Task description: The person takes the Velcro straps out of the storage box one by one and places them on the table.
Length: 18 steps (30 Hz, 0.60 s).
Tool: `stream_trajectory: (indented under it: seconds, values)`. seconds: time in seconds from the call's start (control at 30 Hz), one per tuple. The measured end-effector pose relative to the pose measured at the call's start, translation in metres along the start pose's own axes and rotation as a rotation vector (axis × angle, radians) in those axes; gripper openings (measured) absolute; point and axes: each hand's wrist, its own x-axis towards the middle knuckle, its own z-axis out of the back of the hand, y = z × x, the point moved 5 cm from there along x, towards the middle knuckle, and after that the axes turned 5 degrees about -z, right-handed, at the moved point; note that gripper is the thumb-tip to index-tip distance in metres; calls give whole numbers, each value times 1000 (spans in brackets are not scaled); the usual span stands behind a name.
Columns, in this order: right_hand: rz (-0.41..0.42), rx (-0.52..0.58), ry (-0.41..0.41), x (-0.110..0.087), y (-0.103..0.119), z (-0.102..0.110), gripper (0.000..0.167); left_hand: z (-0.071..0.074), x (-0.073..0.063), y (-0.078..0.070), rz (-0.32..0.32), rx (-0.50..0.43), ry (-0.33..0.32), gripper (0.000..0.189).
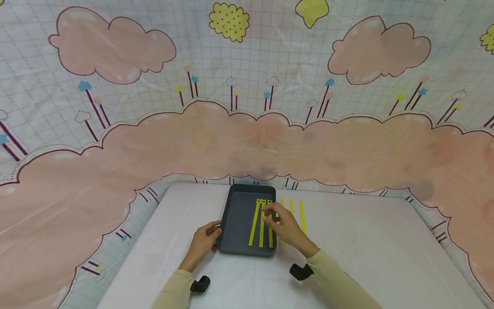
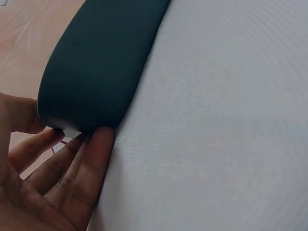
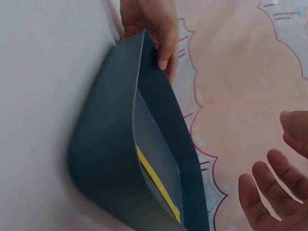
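Note:
A dark grey rectangular tray (image 1: 241,223) lies on the table, with three narrow yellow strips (image 1: 254,225) lengthwise in its right part. Their far ends look slightly wider; what they are made of cannot be told. My left hand (image 1: 203,241) grips the tray's near left corner. In the left wrist view, its thumb is at the rim and its fingers (image 2: 98,149) press the outer wall. Over the tray's right side hovers my right hand (image 1: 284,225), with bent, loose fingers. The right wrist view shows nothing in that hand (image 3: 279,187); it stands apart from the tray wall (image 3: 106,130).
More yellow strips (image 1: 302,216) lie on the white table (image 1: 366,249) just right of the tray, partly hidden by my right hand and forearm. A patterned cloth (image 1: 247,146) hangs behind the table. Black wrist devices (image 1: 301,272) are at both sleeves.

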Motion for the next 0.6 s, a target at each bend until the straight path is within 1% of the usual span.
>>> stream_trajectory:
  seconds: [0.13, 0.3, 0.43, 0.6]
  values:
    - [40, -63, 36, 4, 4, -5, 23, 0, 1, 1, 1, -3, 0, 38]
    - [74, -200, 88, 6, 7, -13, 26, 0, 2, 4, -10, 4, 1, 37]
    - [103, -298, 119, 7, 8, -19, 27, 0, 2, 5, -5, 2, -1, 37]
    - [173, -453, 149, 10, 8, -26, 27, 0, 2, 5, 5, 1, -8, 37]
